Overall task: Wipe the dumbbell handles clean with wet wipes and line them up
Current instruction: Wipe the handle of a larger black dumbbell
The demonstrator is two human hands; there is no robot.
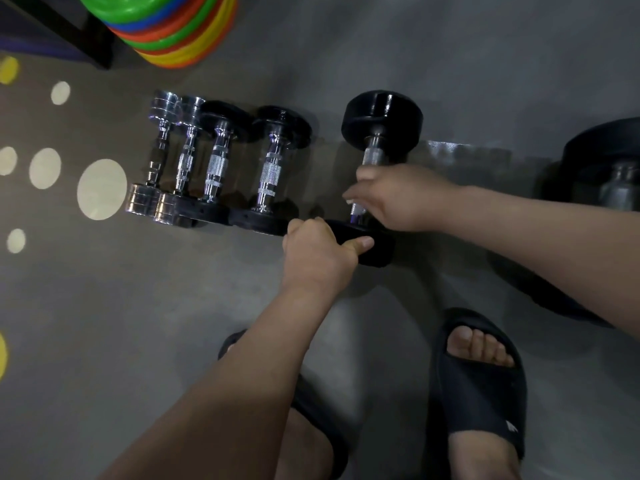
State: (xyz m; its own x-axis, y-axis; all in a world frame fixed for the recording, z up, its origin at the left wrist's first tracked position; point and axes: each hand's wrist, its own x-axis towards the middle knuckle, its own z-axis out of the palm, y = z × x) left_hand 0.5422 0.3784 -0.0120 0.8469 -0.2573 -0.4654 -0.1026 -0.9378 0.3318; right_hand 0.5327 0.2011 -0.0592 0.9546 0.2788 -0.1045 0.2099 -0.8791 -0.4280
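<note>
A black dumbbell [382, 116] with a steel handle lies on the grey floor at centre. My right hand [398, 199] is wrapped around its handle; no wipe shows in the fingers. My left hand [318, 251] grips the dumbbell's near black head, thumb along its side. To the left, several smaller dumbbells lie side by side in a row: two chrome ones [162, 157] and two with black heads [273, 168]. A much larger black dumbbell [609, 174] sits at the right edge, partly cut off.
A stack of coloured weight plates [173, 29] stands at the top left beside a dark rack leg [97, 46]. Pale round spots [102, 188] mark the floor on the left. My feet in black slides [481, 375] stand close below the dumbbell.
</note>
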